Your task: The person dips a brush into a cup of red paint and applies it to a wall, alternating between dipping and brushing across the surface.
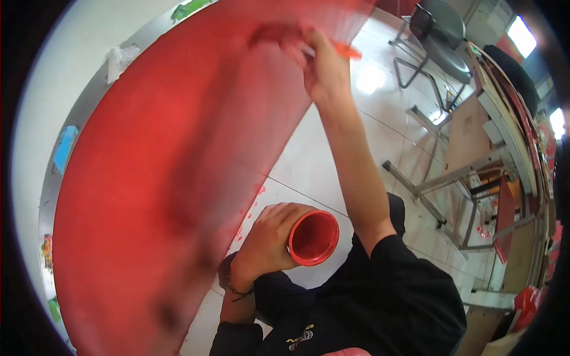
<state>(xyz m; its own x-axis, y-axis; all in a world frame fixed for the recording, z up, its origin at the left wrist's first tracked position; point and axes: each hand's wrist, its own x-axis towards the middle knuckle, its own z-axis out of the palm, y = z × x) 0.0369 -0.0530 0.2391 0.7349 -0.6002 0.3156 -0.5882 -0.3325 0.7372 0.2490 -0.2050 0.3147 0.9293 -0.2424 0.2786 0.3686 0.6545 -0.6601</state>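
Observation:
My left hand (274, 237) is wrapped round a cup (313, 238) whose rim and inside are red, held low in front of my body. Higher up, my right hand (312, 62) is raised against a large red surface (136, 160), its fingers closed on a brush (347, 50) with an orange handle. The brush's head is blurred and seems to touch the red surface. Part of that surface looks paler and glossy, with dark blurred shadows or reflections across it.
A grey chair (439, 35) stands at the upper right. Below it are a metal-framed desk (469, 127) and stacked boards. Red drips mark the white tiled floor (309, 154) beside the red surface. A white wall (53, 77) curves along the left.

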